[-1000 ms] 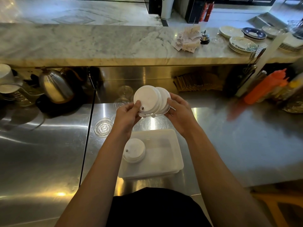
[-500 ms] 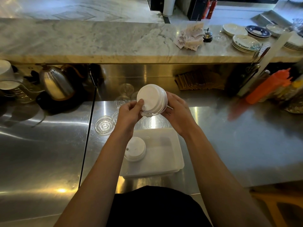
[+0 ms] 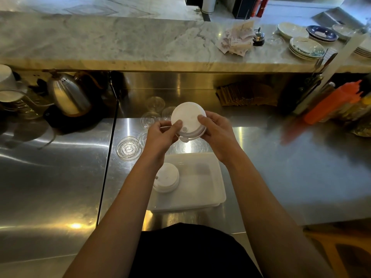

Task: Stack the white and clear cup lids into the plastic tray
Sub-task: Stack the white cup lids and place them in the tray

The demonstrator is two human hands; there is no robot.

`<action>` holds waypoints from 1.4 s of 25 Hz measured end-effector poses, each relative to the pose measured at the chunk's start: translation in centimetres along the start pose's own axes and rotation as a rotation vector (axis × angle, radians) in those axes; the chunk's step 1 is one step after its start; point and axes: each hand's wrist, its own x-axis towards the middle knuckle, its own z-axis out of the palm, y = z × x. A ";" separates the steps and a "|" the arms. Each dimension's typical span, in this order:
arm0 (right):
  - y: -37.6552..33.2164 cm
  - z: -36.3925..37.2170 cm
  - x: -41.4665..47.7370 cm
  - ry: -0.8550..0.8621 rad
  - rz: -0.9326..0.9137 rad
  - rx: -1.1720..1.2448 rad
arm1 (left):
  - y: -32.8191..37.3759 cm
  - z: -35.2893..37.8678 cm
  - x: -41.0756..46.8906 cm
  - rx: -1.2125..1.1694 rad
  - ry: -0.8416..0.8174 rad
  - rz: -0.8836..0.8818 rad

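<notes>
1. Head camera view, looking down along two bare forearms at a stainless steel counter (image 3: 281,177).
2. Both hands hold a small stack of white lids (image 3: 188,119) in the air, above the counter and beyond the tray.
3. Left hand (image 3: 160,137) grips the stack's left edge, thumb on top and fingers curled underneath.
4. Right hand (image 3: 217,135) grips the right edge, thumb pressed on the top lid and fingers wrapped behind.
5. A translucent plastic tray (image 3: 200,197) sits on the counter near the person's body, below the hands.
6. A second stack of white lids (image 3: 167,177) stands in the tray's left half; the left forearm partly covers it.
7. Clear lids (image 3: 128,148) lie on the counter left of the hands, with more clear lids (image 3: 154,105) further back.
8. A metal kettle (image 3: 69,95) stands at far left under a marble ledge (image 3: 100,41).
9. Plates (image 3: 306,47) are stacked on the ledge at right, and an orange squeeze bottle (image 3: 331,103) stands below them.
</notes>
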 end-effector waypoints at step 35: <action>13.9 3.5 -1.1 -0.133 0.301 -0.456 | -12.4 -2.8 -5.5 0.491 0.340 -0.229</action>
